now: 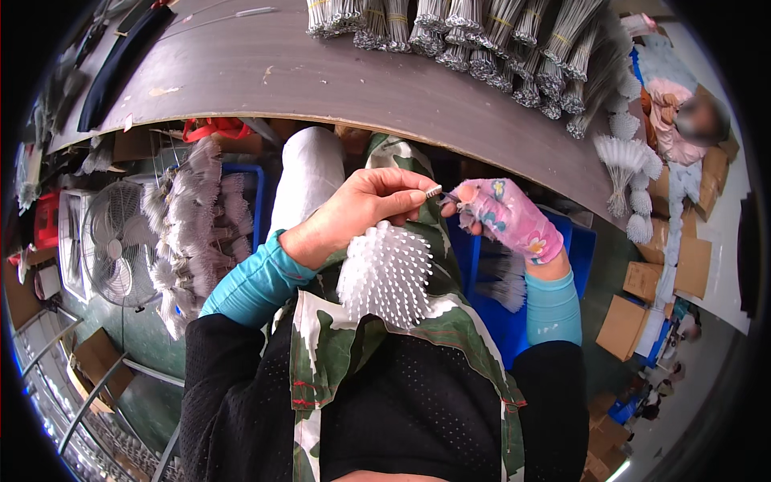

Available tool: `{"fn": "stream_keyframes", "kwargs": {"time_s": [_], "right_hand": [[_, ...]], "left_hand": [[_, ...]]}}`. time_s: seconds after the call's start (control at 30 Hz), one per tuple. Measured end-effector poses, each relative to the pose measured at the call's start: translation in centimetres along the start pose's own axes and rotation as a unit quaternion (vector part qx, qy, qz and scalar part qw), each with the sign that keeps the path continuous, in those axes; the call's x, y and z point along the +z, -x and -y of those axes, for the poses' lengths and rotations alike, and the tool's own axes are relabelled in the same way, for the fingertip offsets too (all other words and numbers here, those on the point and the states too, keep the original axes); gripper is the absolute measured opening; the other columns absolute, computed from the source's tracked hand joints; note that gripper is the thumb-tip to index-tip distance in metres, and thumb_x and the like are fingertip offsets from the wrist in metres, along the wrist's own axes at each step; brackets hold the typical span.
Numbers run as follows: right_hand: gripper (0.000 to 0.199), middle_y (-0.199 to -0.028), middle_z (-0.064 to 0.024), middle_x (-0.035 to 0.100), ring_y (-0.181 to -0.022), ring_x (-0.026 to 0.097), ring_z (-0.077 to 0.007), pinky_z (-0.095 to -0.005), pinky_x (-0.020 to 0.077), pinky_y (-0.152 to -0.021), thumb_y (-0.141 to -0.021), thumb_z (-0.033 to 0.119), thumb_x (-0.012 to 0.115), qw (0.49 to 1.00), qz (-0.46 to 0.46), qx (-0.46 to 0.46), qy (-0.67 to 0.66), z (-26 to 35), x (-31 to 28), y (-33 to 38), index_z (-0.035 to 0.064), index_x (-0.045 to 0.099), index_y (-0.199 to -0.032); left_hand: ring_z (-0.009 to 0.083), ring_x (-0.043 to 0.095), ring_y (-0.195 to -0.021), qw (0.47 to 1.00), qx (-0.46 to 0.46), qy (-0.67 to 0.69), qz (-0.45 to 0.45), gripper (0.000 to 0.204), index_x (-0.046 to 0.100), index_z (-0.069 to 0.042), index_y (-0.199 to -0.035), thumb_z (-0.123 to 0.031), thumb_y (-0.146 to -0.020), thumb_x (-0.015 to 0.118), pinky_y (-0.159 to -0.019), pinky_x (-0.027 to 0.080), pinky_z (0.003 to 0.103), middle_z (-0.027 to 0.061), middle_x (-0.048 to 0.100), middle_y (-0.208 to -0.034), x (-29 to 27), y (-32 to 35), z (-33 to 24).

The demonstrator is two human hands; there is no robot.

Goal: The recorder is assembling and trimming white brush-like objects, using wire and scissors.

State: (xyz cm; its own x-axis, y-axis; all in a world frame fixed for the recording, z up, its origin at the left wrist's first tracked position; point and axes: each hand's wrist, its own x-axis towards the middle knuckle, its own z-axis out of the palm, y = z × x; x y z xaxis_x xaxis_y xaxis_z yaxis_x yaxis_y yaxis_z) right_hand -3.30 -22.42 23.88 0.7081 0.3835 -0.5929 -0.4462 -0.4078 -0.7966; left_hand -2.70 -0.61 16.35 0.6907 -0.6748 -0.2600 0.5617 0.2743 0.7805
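My bare left hand (376, 201) is closed, thumb and finger pinching a small whitish ribbed piece (434, 191). Close to its right, my right hand (511, 218) wears a pink floral glove and has its fingers curled around a small dark, thin object (450, 198). What that object is cannot be made out. Its end is near the whitish piece; whether they touch is unclear. Just below my left hand, a rounded bundle of white-tipped stems (385, 277) rests against my camouflage apron (325, 337), its tips facing up.
The brown table (321, 76) curves ahead, with several bundles of metal wires (490, 48) at its far edge. A fan (120, 241) and hanging white bundles (197, 217) are on the left. Blue bins (514, 321) sit low on the right. Another person (683, 120) is at far right.
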Motion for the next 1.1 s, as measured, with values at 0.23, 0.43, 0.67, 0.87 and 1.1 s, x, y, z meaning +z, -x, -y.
{"fn": "stream_keyframes", "kwargs": {"time_s": [0.23, 0.43, 0.67, 0.87, 1.1], "right_hand": [[0.038, -0.070, -0.0011, 0.062, -0.056, 0.049, -0.0069, -0.0222, 0.0421, -0.054, -0.090, 0.035, 0.052, 0.998, -0.024, 0.010, 0.051, 0.2, -0.1, -0.3, 0.0010, 0.065, -0.081], [0.038, -0.067, -0.0004, 0.060, -0.055, 0.049, -0.0070, -0.0225, 0.0417, -0.053, -0.090, 0.036, 0.052, 0.997, -0.020, 0.039, 0.061, 1.0, -0.4, -0.1, 0.0014, 0.065, -0.079], [0.037, -0.069, -0.0002, 0.060, -0.054, 0.049, -0.0071, -0.0225, 0.0413, -0.053, -0.090, 0.036, 0.053, 0.994, -0.009, 0.045, 0.097, 1.9, -0.4, -0.2, 0.0015, 0.064, -0.080], [0.037, -0.067, -0.0010, 0.060, -0.053, 0.048, -0.0073, -0.0230, 0.0404, -0.052, -0.089, 0.035, 0.055, 0.993, -0.013, 0.039, 0.110, 1.9, -0.4, -0.2, 0.0005, 0.064, -0.079], [0.037, -0.058, -0.0018, 0.055, -0.051, 0.048, -0.0084, -0.0243, 0.0392, -0.050, -0.088, 0.035, 0.056, 0.991, -0.007, 0.044, 0.130, 1.9, -0.7, -0.3, 0.0006, 0.065, -0.076]], "left_hand": [[0.0027, 0.052, -0.069, 0.999, 0.002, -0.045, 0.000, 0.021, 0.064, -0.004, -0.108, -0.009, -0.088, 0.058, -0.061, 0.043, 0.017, -0.0026, 0.060, -0.076, 0.0, -0.1, -0.2], [0.0021, 0.053, -0.068, 0.997, 0.017, -0.076, 0.013, 0.021, 0.064, -0.007, -0.108, -0.009, -0.088, 0.059, -0.061, 0.045, 0.017, -0.0033, 0.060, -0.076, -0.1, -0.3, -0.1], [0.0020, 0.053, -0.068, 0.997, 0.017, -0.075, 0.009, 0.020, 0.064, -0.007, -0.107, -0.009, -0.088, 0.059, -0.061, 0.045, 0.017, -0.0037, 0.060, -0.074, -0.2, -0.3, 0.1], [0.0015, 0.051, -0.066, 0.996, 0.020, -0.081, 0.017, 0.019, 0.064, -0.007, -0.106, -0.008, -0.088, 0.058, -0.059, 0.044, 0.016, -0.0044, 0.058, -0.073, -0.1, -0.3, -0.2], [0.0011, 0.048, -0.064, 0.996, 0.005, -0.088, 0.027, 0.017, 0.064, -0.005, -0.104, -0.007, -0.088, 0.059, -0.057, 0.042, 0.016, -0.0052, 0.055, -0.071, -0.2, -0.4, -0.1]]}}
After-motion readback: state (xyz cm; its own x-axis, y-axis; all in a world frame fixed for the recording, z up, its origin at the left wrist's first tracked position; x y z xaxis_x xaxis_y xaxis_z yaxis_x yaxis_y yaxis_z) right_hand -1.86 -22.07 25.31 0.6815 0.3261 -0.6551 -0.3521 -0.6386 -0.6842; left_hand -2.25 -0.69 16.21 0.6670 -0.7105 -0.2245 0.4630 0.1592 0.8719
